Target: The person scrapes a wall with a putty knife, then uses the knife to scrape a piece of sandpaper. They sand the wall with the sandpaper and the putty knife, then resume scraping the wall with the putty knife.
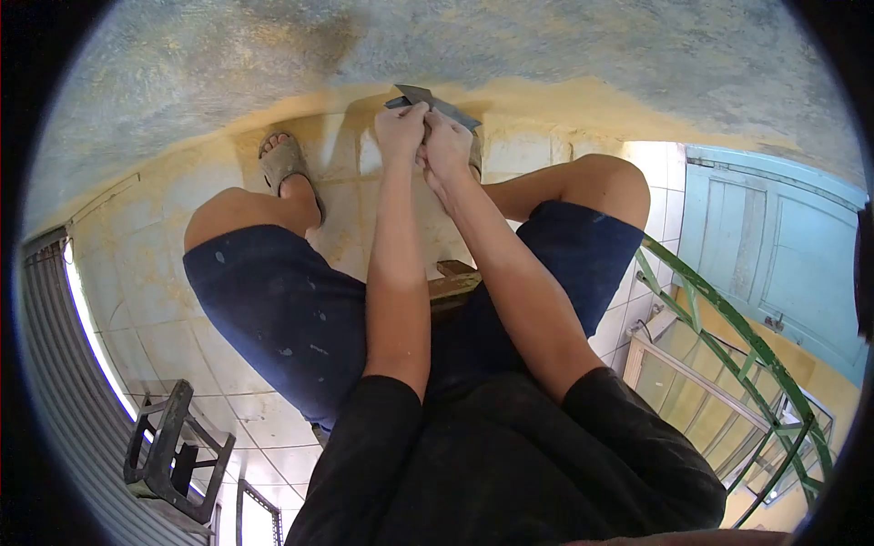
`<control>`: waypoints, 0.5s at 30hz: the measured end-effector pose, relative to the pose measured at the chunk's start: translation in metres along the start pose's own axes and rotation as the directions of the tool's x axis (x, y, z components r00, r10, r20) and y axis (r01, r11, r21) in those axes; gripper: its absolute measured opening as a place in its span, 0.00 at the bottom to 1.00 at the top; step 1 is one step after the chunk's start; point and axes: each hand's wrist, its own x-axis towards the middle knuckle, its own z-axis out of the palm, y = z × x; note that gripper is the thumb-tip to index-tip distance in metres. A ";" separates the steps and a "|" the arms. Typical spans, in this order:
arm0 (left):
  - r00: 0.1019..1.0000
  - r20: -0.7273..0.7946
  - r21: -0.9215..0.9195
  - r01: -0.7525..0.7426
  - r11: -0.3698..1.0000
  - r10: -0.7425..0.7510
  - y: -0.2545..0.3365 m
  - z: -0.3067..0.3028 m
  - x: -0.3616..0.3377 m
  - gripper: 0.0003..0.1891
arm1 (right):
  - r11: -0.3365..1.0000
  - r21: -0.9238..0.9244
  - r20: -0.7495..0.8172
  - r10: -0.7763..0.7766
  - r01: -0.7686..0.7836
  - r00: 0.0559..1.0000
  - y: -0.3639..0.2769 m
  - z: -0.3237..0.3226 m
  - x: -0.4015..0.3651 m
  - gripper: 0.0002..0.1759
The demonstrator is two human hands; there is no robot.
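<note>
"Near the top centre of the view, how does the grip stand?"

"Together. The bare left hand point(401, 135) and the bare right hand point(449, 146), both paler than the forearms, meet side by side, pinched on one thin, dark-grey sheet point(425, 96) with angular corners."

"Where does that sheet lie against the grip?"

"At its far side. It juts out past both hands, one corner up and to the left, another stretching down beyond the right hand. A small part shows left of the left hand too. It looks folded or creased; the portion inside the grip is hidden."

"Does it touch anything else?"

"I cannot tell. Just beyond it rises a mottled grey-blue wall point(564, 55) with an ochre-yellow lower band point(537, 96)."

"And around the hands?"

"Below them, pale, yellow-stained floor tiles point(337, 209). A taupe sandal point(287, 159) is on the left foot; the right foot is mostly behind the right hand. The knees are spread, in dark-blue shorts point(273, 309) flecked with pale spots, and a worn wooden piece point(455, 287) shows between the forearms."

"Farther out?"

"To the left, a dark step stool point(177, 400) near a grey corrugated shutter point(59, 364). To the right, a curved green metal frame point(763, 350) before a light-blue panelled door point(765, 227)."
</note>
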 end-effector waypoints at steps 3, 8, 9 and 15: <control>0.999 -0.018 -0.093 -0.044 0.995 0.043 -0.019 0.004 0.006 0.13 | 1.000 0.003 -0.009 0.008 -0.008 1.000 0.004 -0.006 -0.001 0.10; 0.989 -0.040 -0.036 -0.147 0.988 0.146 -0.010 0.009 0.008 0.12 | 1.000 -0.020 -0.030 -0.023 0.022 0.999 -0.014 -0.002 -0.011 0.10; 0.997 0.013 -0.031 -0.075 0.997 0.076 -0.011 0.009 0.008 0.12 | 1.000 0.012 -0.008 -0.010 0.010 1.000 -0.011 -0.004 -0.006 0.10; 0.983 -0.046 -0.102 -0.179 0.978 0.175 -0.033 0.022 0.014 0.12 | 0.999 -0.015 -0.044 -0.036 0.036 0.998 -0.015 -0.002 -0.009 0.11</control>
